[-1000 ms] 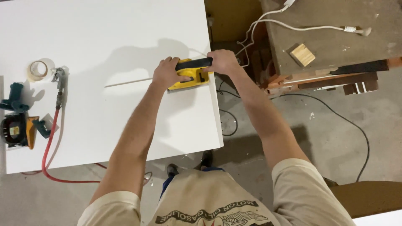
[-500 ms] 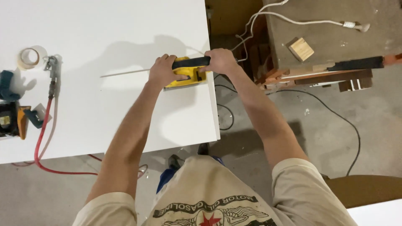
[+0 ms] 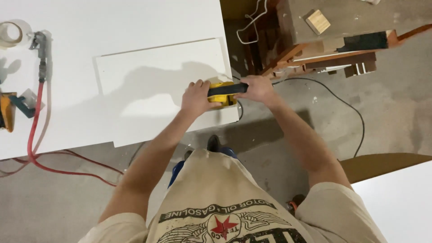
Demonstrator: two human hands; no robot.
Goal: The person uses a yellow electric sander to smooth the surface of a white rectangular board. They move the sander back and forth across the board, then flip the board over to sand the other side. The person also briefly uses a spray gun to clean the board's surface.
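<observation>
Both my hands grip a yellow power tool with a black handle (image 3: 221, 93) that rests on a white panel (image 3: 148, 81) near its right edge. My left hand (image 3: 196, 97) holds the tool's front end. My right hand (image 3: 257, 88) is wrapped around the black handle's rear, past the panel's edge. The panel lies on a larger white table top (image 3: 112, 27). A black cord (image 3: 346, 103) trails from the tool over the concrete floor.
At the table's left lie a roll of tape (image 3: 11, 33), an air nozzle on a red hose (image 3: 35, 112) and part of a yellow tool (image 3: 6, 110). A wooden bench (image 3: 342, 27) with a small wood block (image 3: 317, 21) stands at the upper right. A white board (image 3: 400, 202) fills the lower right.
My hands have drawn the yellow tool toward me along the panel's right edge. The view shifted, so the table and bench sit higher in the frame, and the panel's outline now shows.
</observation>
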